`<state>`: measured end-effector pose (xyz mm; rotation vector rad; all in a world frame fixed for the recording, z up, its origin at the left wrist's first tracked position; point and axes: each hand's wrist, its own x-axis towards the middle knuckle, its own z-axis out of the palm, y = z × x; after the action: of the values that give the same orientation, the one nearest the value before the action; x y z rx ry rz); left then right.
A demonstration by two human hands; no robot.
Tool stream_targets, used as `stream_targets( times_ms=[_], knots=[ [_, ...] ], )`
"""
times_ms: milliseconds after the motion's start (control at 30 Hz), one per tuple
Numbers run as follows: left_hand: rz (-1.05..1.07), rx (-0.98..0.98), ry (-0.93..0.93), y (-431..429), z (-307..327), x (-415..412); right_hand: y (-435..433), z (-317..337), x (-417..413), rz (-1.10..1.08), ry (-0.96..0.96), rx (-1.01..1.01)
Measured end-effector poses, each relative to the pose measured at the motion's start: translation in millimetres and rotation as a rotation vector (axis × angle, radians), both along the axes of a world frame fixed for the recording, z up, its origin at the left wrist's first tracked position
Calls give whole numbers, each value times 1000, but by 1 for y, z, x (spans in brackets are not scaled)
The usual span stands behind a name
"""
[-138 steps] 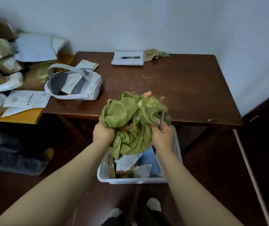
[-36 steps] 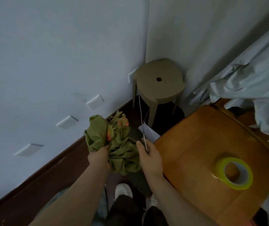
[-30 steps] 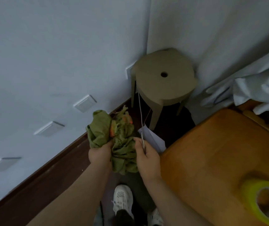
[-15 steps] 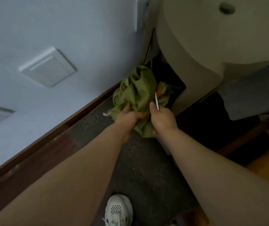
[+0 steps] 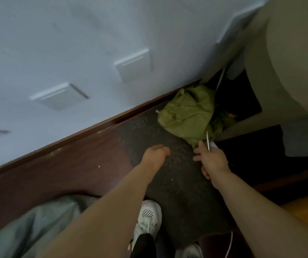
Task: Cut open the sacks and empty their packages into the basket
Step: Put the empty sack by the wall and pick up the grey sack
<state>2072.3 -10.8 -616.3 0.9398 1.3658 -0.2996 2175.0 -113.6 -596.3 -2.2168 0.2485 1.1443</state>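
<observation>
Released since my last look, the green sack lies on the floor beside the stool. My left hand hangs empty and relaxed; my right hand grips the thin blade, which I'd keep pointed away.

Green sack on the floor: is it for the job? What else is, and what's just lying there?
For the job: green sack; thin metal tool, held in the right hand; left hand, holding nothing.
Just lying about: stool; dark mat; wall plates; white cable.

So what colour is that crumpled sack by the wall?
The sack is olive green, clearest in the head view.
</observation>
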Motion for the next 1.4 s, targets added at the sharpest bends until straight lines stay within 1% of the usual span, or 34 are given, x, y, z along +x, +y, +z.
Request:
stream_targets(
  times_ms=[100,267,333,433,500,633,767,867,967,1100,1167,1300,1400],
  knots=[
    [75,53,66,2,15,-47,7,19,-32,95,64,-17],
    [257,187,157,-5,57,-152,25,51,-103,349,135,36],
    [338,203,173,-16,73,-195,29,65,-137,451,146,67],
    [404,206,258,-36,98,-260,34,84,-189,620,159,79],
    [484,238,301,-50,109,-305,37,94,-224,718,166,82],
    [618,236,432,-80,120,-387,41,105,-294,870,192,102],
    [783,212,513,-108,117,-460,39,104,-366,1016,237,98],
    [838,250,567,-126,110,-508,35,97,-418,1092,266,82],
    [899,221,636,-137,106,-549,31,87,-467,1186,237,77],
    [956,197,650,-145,94,-600,35,74,-526,1375,129,61],
    [972,201,669,-146,87,-622,41,65,-554,1424,94,59],
    [1016,222,626,-143,69,-651,51,38,-600,1516,-1,58],
    [980,254,623,-141,49,-663,61,26,-626,1668,-113,36]
  ],
)
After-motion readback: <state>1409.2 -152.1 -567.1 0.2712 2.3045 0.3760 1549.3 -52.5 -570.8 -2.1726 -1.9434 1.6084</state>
